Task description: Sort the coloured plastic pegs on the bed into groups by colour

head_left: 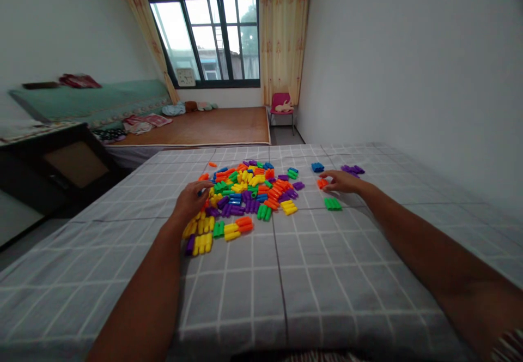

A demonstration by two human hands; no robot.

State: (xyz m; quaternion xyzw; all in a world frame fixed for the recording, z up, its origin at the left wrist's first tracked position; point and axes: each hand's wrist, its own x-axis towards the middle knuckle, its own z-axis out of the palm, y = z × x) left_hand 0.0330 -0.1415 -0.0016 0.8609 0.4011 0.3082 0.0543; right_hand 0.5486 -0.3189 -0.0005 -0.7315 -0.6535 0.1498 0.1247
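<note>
A large pile of plastic pieces in orange, yellow, green, purple and blue lies on the grey checked cloth. At its left edge my left hand is closed, with a small dark blue piece at its fingertips. To the right of the pile, my right hand has its fingers on an orange piece resting on the cloth. Around that hand lie a blue group, a purple group and a green group. Yellow pieces sit nearest to me, below my left hand.
The checked cloth covers the wide surface before me. Beyond it stand a low bed with clothes on it, a pink chair and a window. A dark cabinet is at the left; a white wall runs along the right.
</note>
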